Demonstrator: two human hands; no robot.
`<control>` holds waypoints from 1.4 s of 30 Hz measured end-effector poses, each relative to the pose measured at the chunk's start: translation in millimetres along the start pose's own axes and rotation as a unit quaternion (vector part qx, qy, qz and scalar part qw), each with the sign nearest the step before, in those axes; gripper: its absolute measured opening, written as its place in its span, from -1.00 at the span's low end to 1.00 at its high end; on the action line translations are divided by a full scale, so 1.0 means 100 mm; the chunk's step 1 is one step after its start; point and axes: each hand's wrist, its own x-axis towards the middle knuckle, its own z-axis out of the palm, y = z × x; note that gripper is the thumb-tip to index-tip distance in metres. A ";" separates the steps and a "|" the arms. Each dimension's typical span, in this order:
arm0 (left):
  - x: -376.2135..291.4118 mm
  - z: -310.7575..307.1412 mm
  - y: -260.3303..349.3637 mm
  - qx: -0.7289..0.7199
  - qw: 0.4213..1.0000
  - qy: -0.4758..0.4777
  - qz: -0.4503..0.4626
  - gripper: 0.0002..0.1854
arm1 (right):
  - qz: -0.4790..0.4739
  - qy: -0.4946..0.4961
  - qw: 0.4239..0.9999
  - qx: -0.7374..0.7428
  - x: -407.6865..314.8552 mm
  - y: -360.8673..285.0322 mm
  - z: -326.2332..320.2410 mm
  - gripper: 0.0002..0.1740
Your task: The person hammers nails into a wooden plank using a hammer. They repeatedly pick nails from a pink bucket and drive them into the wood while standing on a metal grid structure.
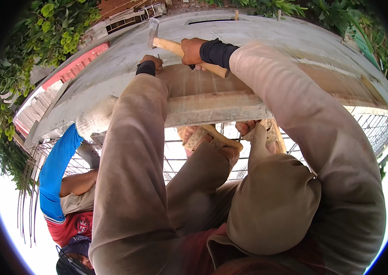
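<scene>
My right hand [193, 51] grips the wooden handle of a hammer [168, 44]; the steel head is raised at the upper left, above a grey concrete surface. Below and left of the hammer, my left hand [154, 62] is closed with its fingers at a thin nail [158, 56] that sticks up by the concrete. Dark cuffs cover both wrists. A brown wooden board [211, 80] lies along the concrete edge under my hands. My sandalled feet [211, 139] are below the edge, over a steel rebar grid.
A co-worker in a blue-sleeved shirt [54, 175] crouches close at my left. Upright rebars [29, 192] stand beyond that person. A rebar mesh [372, 129] spreads at the right. Trees [39, 31] and a red-edged roof [77, 63] border the concrete.
</scene>
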 end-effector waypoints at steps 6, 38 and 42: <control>0.27 0.19 -0.17 -0.280 0.957 -0.022 0.071 -0.71 | 0.002 -0.050 0.995 -0.084 -0.05 -0.03 -0.06 -0.60; -0.07 0.13 0.00 -0.277 0.959 -0.009 -0.061 -0.68 | 0.036 -0.044 0.996 -0.074 0.04 0.13 0.04 -0.58; -0.02 0.19 -0.04 -0.235 0.971 0.010 -0.028 -0.63 | -0.002 -0.045 0.998 -0.039 0.04 0.17 -0.16 -0.61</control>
